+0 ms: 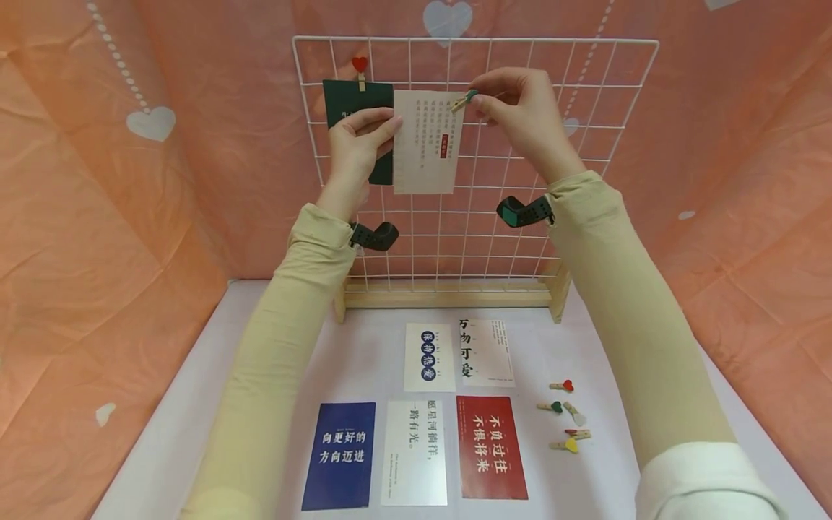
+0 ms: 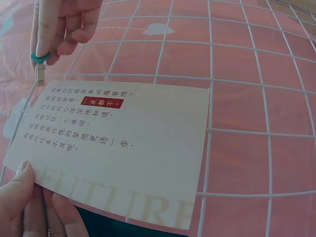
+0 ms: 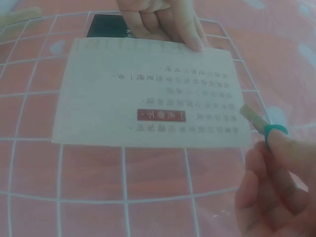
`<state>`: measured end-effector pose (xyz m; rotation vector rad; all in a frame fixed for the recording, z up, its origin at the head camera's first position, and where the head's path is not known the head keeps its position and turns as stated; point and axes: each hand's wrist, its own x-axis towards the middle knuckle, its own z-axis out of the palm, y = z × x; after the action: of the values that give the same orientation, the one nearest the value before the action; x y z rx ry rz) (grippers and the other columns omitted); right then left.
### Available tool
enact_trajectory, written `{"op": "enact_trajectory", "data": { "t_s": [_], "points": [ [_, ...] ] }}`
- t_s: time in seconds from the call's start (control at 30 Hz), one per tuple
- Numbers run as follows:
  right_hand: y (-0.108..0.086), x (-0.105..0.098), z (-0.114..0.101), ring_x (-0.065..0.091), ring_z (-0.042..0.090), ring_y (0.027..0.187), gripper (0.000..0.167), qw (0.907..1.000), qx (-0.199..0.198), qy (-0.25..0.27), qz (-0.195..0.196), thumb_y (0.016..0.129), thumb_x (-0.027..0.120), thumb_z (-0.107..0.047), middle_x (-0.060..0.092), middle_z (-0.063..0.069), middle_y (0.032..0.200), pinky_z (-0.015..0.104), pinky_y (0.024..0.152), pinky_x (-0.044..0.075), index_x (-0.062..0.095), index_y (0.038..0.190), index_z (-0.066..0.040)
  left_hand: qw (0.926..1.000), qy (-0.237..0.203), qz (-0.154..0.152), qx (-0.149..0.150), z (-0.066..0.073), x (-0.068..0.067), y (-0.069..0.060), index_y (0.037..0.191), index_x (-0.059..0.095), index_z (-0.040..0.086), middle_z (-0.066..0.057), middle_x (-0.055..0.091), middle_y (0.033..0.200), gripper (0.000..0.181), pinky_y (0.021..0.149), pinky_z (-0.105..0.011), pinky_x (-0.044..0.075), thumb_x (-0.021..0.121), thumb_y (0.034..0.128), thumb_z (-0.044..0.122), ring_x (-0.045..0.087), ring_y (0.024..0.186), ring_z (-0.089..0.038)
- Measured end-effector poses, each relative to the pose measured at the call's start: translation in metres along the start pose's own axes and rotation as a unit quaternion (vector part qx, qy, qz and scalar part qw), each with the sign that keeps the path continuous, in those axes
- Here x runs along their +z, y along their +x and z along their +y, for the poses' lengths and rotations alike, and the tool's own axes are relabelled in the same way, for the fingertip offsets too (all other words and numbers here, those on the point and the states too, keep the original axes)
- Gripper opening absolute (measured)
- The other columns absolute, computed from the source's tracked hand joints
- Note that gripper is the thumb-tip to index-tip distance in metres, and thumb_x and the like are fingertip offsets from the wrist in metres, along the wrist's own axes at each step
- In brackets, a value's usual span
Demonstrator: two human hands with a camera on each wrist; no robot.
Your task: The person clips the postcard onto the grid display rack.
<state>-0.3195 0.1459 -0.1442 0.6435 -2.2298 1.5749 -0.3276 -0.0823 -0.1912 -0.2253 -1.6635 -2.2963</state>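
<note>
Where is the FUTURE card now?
In the head view, the left hand holds the FUTURE card in front of the white grid, just right of the green card.

A creased orange-pink backdrop (image 1: 188, 209) is marked with white hearts (image 1: 151, 123) and dotted lines (image 1: 113, 52). On the pale table (image 1: 364, 354), a blue card (image 1: 339, 466), a white card (image 1: 416, 451) and a red card (image 1: 492, 448) are laid in the near row; two lettered cards (image 1: 429, 357) are set behind them. Five loose wooden clips (image 1: 551, 407) are scattered to the right.
</note>
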Motion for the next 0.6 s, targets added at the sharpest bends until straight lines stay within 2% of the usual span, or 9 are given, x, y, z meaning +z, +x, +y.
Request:
{"op": "enact_trajectory", "data": {
  "t_s": [0.13,0.3,0.6],
  "points": [
    [0.006,0.001,-0.005,0.060,0.021,0.088,0.022,0.9999,0.001,-0.007,0.008,0.090,0.067,-0.012,0.066,0.006,0.098,0.031,0.082,0.049,0.070,0.110,-0.004,1.0000,-0.009,0.004,0.001,0.001,0.003,0.001,0.095,0.075,0.005,-0.007,0.070,0.092,0.017,0.082,-0.027,0.054,0.077,0.0781,0.006,0.065,0.089,-0.019],
    [0.012,0.003,-0.008,0.059,0.017,0.091,0.023,0.9990,0.008,-0.041,0.014,0.092,0.065,-0.014,0.064,0.002,0.100,0.029,0.083,0.048,0.070,0.113,-0.007,0.9999,-0.007,0.011,-0.001,0.001,0.005,0.003,0.094,0.075,0.005,-0.006,0.070,0.091,0.017,0.080,-0.027,0.054,0.078,0.0775,0.006,0.065,0.088,-0.018],
    [0.021,0.013,-0.009,0.058,0.018,0.085,0.023,0.9968,-0.015,-0.067,0.041,0.094,0.061,-0.016,0.063,0.002,0.096,0.029,0.077,0.050,0.069,0.114,-0.008,0.9998,0.003,0.018,0.008,0.002,0.006,0.005,0.095,0.075,0.006,-0.005,0.070,0.090,0.017,0.080,-0.027,0.054,0.077,0.0781,0.007,0.065,0.088,-0.017]
  ]
}}
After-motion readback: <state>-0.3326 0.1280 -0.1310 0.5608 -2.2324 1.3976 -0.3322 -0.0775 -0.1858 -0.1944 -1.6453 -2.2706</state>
